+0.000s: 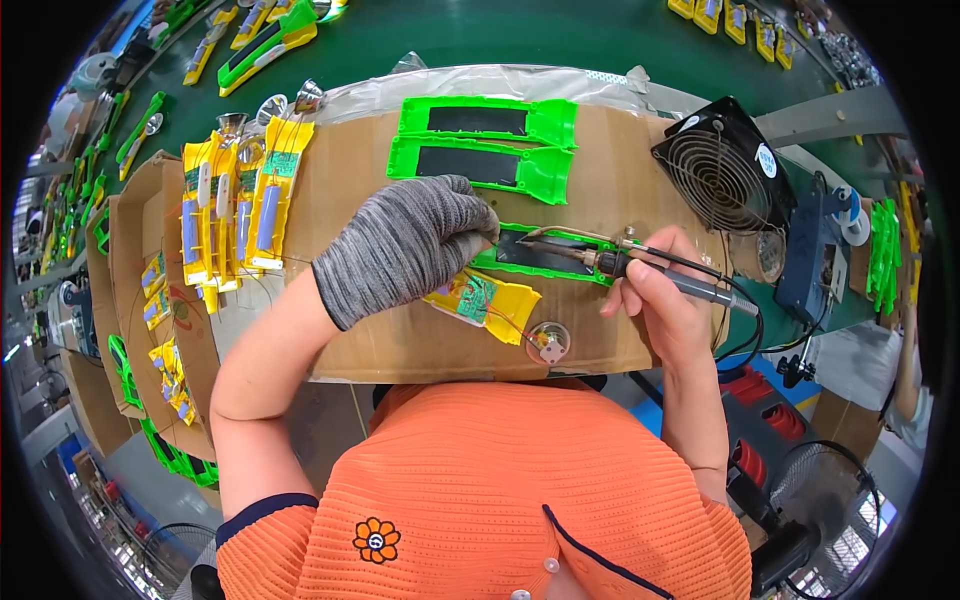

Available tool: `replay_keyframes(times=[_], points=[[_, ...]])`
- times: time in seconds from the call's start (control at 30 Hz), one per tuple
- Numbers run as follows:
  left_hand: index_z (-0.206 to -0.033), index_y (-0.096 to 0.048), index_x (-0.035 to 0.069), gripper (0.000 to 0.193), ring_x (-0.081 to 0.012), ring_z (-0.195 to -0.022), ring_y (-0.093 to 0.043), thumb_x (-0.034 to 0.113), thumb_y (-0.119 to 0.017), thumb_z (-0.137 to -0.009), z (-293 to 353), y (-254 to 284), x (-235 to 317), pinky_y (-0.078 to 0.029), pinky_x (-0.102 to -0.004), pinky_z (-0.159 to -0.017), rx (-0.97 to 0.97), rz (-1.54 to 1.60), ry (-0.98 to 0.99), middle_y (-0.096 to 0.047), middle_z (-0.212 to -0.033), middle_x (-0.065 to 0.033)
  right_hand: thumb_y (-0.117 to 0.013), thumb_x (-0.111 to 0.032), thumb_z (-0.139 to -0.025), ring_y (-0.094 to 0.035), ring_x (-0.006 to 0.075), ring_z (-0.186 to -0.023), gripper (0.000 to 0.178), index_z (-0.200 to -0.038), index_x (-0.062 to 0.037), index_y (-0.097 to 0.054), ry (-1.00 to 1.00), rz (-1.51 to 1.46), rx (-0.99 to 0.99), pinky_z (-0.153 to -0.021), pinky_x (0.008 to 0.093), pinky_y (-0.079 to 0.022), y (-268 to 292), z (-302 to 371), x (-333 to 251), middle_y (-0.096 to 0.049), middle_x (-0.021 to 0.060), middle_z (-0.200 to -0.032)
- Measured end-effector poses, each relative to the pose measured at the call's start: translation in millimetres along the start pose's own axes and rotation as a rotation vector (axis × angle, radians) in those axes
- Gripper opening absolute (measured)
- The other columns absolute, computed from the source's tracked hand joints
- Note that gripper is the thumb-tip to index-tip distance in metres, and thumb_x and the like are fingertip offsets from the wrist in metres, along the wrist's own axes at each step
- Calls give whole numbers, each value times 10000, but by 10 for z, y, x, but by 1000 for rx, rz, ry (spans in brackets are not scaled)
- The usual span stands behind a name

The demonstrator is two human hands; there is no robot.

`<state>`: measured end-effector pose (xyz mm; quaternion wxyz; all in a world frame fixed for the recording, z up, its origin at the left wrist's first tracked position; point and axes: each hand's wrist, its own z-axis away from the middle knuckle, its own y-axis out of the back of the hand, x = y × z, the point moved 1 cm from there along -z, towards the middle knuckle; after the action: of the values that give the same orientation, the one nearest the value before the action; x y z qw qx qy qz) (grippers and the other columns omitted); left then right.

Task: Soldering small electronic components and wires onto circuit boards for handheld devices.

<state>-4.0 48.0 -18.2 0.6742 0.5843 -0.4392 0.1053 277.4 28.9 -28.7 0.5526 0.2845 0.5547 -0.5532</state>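
My left hand, in a grey knit glove, is closed at the left end of a green plastic housing with a dark panel. What its fingertips pinch is hidden. My right hand grips a soldering iron with a thin feed tube on top, its tip pointing left over that housing. Just below lies a yellow flashlight half with a green circuit board, partly under my left hand. Wires run from it to a round lamp reflector, which lies face down.
Two more green housings lie at the far side of the cardboard-covered bench. Several yellow assemblies are stacked to the left, beside a cardboard box. A black fan and a blue device stand at right.
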Motion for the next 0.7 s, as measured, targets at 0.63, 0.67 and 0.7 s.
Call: replay_keyframes(times=[0.63,0.67,0.7], points=[[-895,-706,36,118,-327,-794,-639,63,-695,-780,-146,41,56,-528,-408,-707,-220,-203,8,-630,-820,-137,-685,-42,-879,-650,141,-639,166,-912,-36,-522,-154,110,-20,-594,271,-526,-82,-40,-56,-632,56,-755],[-895,-706,36,118,-327,-794,-639,63,-695,-780,-146,40,60,-528,-408,-707,-224,-194,23,-630,-820,-137,-684,-40,-878,-649,139,-641,163,-908,-37,-523,-160,114,-20,-595,271,-526,-86,-42,-60,-631,54,-755],[-900,-703,38,123,-329,-794,-638,61,-695,-779,-143,39,66,-527,-408,-709,-222,-209,14,-628,-826,-137,-683,-38,-877,-647,136,-644,161,-905,-37,-525,-165,106,-19,-596,271,-527,-90,-46,-63,-631,53,-754]])
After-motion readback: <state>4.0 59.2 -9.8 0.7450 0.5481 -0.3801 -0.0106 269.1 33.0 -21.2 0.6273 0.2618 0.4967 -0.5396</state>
